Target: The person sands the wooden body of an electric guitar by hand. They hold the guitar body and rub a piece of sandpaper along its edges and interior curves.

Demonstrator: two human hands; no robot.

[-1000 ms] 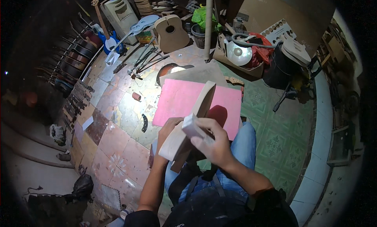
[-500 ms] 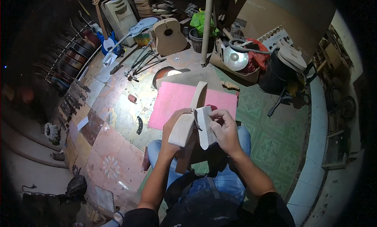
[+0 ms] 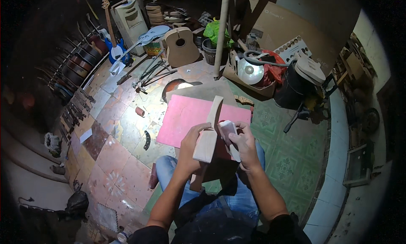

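My left hand (image 3: pixel 191 140) is wrapped round a pale wooden piece (image 3: pixel 204 146), which has a broad, flat-ended near part and a narrower arm reaching away from me. It hangs above my lap. To its right, my right hand (image 3: pixel 246 147) grips a whitish block (image 3: pixel 228 129) with a reddish far end, thumb on its near side and fingers behind. The block is tilted and close to the wood; whether they touch I cannot tell. Beyond both hands lies a pink sheet (image 3: pixel 179 115) on the floor. My fingers partly hide both held things.
A brown roll (image 3: pixel 140 111) and a dark curved strip (image 3: pixel 147 140) lie on the tiles at left. Farther off are metal stands (image 3: pixel 154 70), a guitar body (image 3: pixel 181 46) and a blue bass guitar (image 3: pixel 116 51). A pole (image 3: pixel 220 37) and a black bucket (image 3: pixel 289 87) stand ahead.
My right hand has drawn the block away from the wooden piece and turned it. The wooden piece has shifted slightly right and nearer to me in the view.
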